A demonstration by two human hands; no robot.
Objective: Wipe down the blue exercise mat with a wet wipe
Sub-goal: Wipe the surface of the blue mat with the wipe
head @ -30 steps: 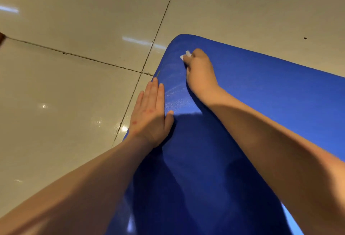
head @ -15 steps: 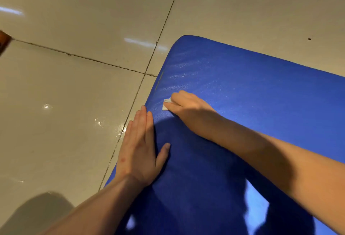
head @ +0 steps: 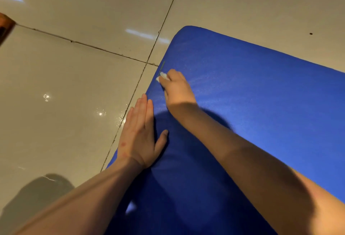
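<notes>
Indoor room, home or small gym, can't tell which. Glossy beige tiled floor (head: 71, 89) with dark grout lines (head: 97, 48). Lamp reflections (head: 139, 34) on the tiles. Blue exercise mat (head: 261, 104) flat on floor. Brown object (head: 5, 26) at left edge, unclear.

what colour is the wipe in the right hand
White. The wet wipe pokes out from the right hand, seen in the head view against the blue mat.

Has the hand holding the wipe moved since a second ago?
Yes: the right hand, pinching the wet wipe, slid from the far corner of the blue mat down its left edge toward the left hand.
</notes>
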